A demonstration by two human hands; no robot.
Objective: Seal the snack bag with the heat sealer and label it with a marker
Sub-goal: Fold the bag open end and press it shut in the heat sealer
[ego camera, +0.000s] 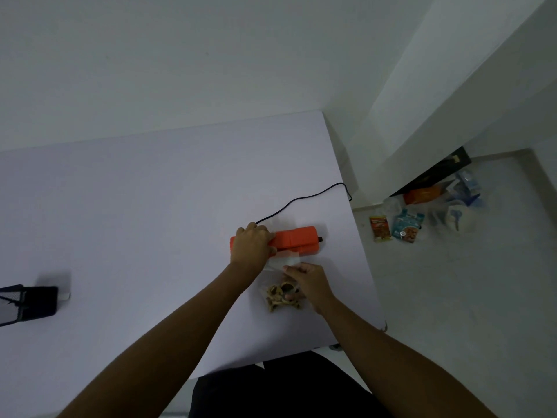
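Note:
An orange heat sealer (297, 240) lies on the pale table (150, 206), its black cord (301, 200) running off the right edge. My left hand (251, 245) presses down on the sealer's left end. A clear snack bag (281, 292) with brown snacks lies just in front of the sealer, its open top edge tucked into the sealer's jaw. My right hand (307, 282) holds the bag by its right side, fingers pinching the plastic. No marker is visible.
A dark flat device with a small white piece (36, 303) sits at the table's left edge. On the floor to the right lie snack packets (394, 227), an orange box (422, 195), a black board and plastic wrappers. The table's right edge runs close to the bag.

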